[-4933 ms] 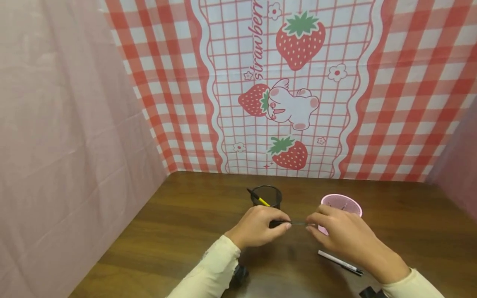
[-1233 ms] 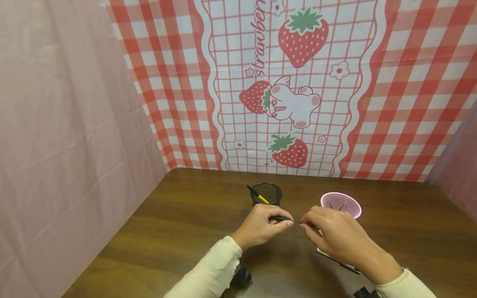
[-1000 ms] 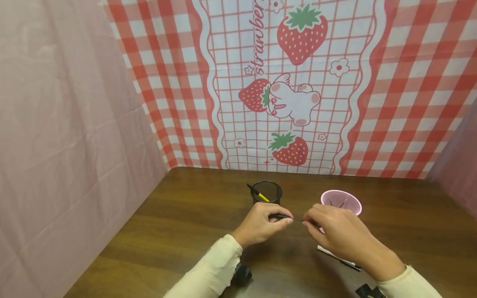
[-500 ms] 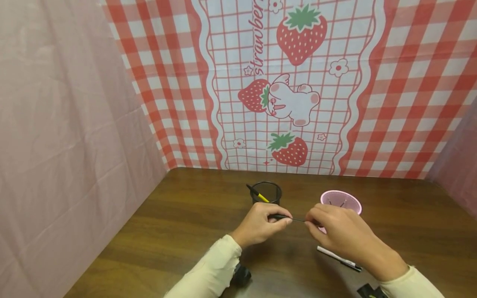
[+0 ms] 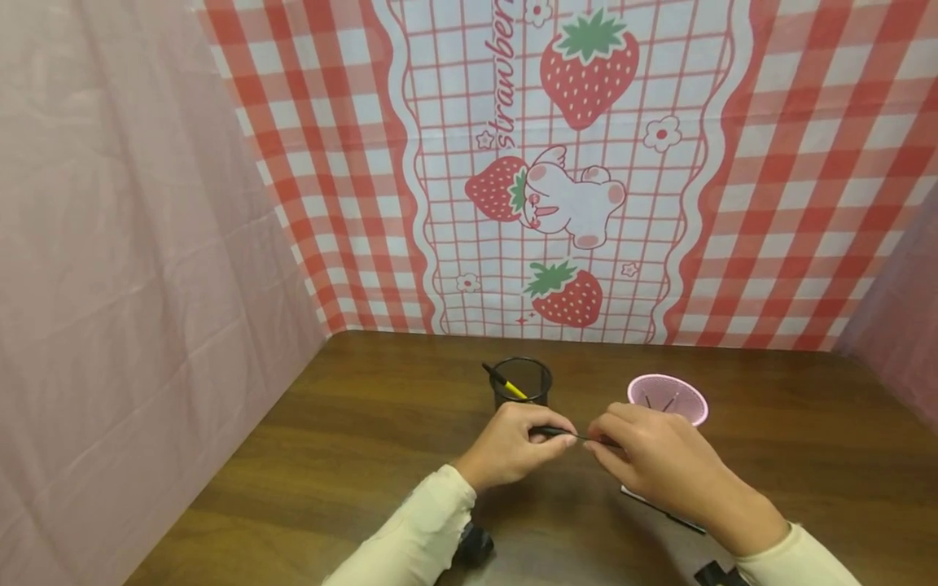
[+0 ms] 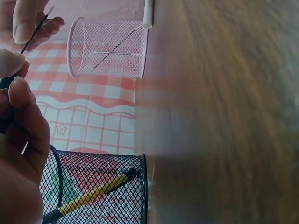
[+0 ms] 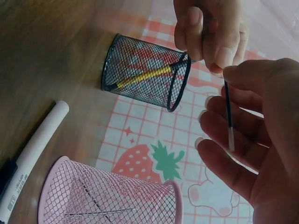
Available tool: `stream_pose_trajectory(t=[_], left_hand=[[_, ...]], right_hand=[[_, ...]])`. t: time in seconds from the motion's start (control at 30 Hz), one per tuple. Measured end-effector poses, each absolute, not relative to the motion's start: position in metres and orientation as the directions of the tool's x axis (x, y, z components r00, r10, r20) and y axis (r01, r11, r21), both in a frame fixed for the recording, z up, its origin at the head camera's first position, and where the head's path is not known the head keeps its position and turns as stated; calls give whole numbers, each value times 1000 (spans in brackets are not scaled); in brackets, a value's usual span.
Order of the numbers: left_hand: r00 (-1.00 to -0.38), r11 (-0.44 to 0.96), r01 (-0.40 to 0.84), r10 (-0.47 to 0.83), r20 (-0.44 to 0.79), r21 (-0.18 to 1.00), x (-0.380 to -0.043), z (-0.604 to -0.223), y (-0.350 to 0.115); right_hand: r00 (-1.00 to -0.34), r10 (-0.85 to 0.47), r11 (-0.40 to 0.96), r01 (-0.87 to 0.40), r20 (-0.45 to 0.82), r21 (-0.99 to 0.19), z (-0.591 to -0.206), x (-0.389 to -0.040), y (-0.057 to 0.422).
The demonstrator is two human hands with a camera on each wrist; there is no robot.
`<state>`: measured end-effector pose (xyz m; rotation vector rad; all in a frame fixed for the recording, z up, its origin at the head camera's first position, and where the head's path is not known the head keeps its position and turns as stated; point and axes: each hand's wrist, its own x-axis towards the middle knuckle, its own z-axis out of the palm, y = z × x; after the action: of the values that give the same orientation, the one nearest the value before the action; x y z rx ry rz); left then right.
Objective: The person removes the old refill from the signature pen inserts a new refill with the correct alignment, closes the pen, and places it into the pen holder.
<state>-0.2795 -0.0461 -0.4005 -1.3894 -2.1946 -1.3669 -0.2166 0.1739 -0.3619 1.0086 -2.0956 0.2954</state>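
My left hand (image 5: 506, 448) grips a dark pen part (image 5: 548, 430), mostly hidden in its fingers. From its end runs a thin ink refill (image 7: 228, 107), black with a clear tail. My right hand (image 5: 659, 456) pinches this refill between thumb and forefinger, close to the left fingertips; its other fingers are spread behind the tail in the right wrist view. Both hands are above the table, in front of two mesh pen holders. Under the right hand lies a white pen (image 7: 35, 149) with a black clip, partly covered in the head view.
The black mesh holder (image 7: 140, 56) stands behind the left hand, a yellow and black pen (image 7: 145, 77) leaning inside. The pink mesh holder (image 6: 71, 51) stands behind the right hand with two thin sticks inside. A checked strawberry cloth (image 5: 572, 203) hangs at the table's back.
Over the last seconds the right hand shifts slightly left and right along the refill. It is now closer to the left hand than half a second ago, covering more of the white pen.
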Motion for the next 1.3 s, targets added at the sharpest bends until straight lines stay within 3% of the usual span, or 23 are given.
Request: stream_pose_trajectory(t=[0.17,0.6,0.9,1.3], left_hand=[[-533,132,799,607,590,586,-278,-401,-45],[-523,136,807,614,591,574,-277,-402,-45],[-506,136,823,614,605,551,-277,-400,-45],[-527,129,804,608,594,581,-279,-401,-47]], right_hand=[[-356,-557,650,-749,750,127,-365,-218,172],[-366,-571,656,-742,735,140,-367,-217,165],[-387,-572,674,-725,723,145,-366,-216,164],[-432,-564,701,-701,703,131,-364,-214,167]])
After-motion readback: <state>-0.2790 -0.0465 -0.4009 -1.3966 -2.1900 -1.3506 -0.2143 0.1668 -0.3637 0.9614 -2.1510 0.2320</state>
